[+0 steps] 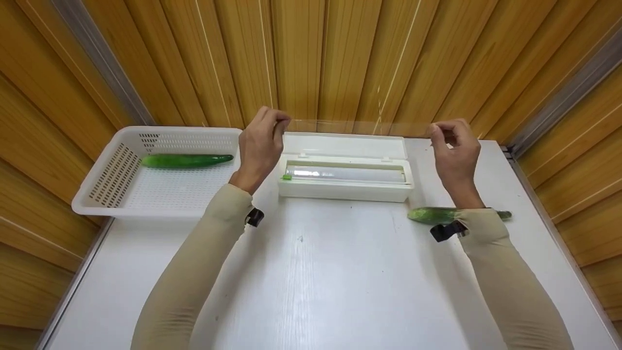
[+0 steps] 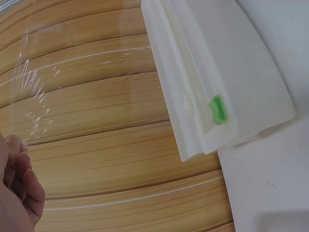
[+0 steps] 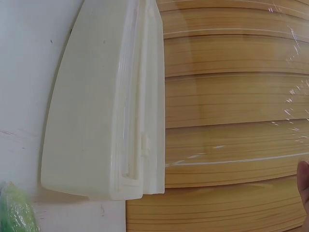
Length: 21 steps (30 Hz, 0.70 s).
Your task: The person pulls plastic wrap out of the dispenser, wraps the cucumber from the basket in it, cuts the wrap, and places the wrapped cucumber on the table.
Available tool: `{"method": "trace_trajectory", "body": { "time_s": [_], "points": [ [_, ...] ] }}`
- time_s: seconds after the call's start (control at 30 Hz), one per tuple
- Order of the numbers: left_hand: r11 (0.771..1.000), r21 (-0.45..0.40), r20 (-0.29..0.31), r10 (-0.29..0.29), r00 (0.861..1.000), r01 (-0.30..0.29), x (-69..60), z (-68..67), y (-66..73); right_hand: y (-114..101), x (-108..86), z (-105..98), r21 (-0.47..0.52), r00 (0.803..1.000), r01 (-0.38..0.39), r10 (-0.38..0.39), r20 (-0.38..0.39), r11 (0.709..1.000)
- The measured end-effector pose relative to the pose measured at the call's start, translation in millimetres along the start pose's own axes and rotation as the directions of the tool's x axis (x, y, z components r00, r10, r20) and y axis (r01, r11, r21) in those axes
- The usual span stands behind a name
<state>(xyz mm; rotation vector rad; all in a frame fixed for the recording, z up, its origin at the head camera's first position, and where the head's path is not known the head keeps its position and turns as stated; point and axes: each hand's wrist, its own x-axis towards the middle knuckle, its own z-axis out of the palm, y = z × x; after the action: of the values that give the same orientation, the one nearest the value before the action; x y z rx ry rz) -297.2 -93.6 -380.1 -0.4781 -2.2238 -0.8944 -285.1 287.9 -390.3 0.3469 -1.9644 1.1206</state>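
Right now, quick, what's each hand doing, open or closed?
Left hand: closed, pinching one side of the clear plastic wrap.
Right hand: closed, pinching the other side of the plastic wrap.

I log: head view, bright, pale sheen on the white table [image 1: 340, 272]; soft shadow beside the left sleeve [image 1: 189, 272]; glare streak on the roll [image 1: 340, 174]. Wrist views: soft detail; left-wrist wall planks [image 2: 120, 166] lens-bowed; glints on clear film [image 2: 34, 96].

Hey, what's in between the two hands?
A sheet of clear film, pinched by the left hand at one end and the right hand at the other. The head view shows it.
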Motion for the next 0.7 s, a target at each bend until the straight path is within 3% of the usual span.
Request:
{"method": "trace_trajectory", "body": {
  "time_s": [0.33,0.5,0.7],
  "points": [
    [0.999,-0.003,-0.051,0.052,0.997,-0.053,8.3,-8.7,6.0,-32.1,6.9,-3.6,0.040,0.999,0.007,-0.005,-0.037,0.999],
    [0.998,-0.008,-0.073,0.060,0.996,-0.061,12.7,-13.3,10.9,-34.4,10.5,-5.6,0.050,0.999,0.035,-0.033,-0.040,0.998],
    [0.997,-0.016,-0.093,0.070,0.993,-0.072,17.2,-16.8,14.0,-33.9,14.4,-7.0,0.059,0.998,0.016,-0.012,-0.056,0.998]
  ]
}}
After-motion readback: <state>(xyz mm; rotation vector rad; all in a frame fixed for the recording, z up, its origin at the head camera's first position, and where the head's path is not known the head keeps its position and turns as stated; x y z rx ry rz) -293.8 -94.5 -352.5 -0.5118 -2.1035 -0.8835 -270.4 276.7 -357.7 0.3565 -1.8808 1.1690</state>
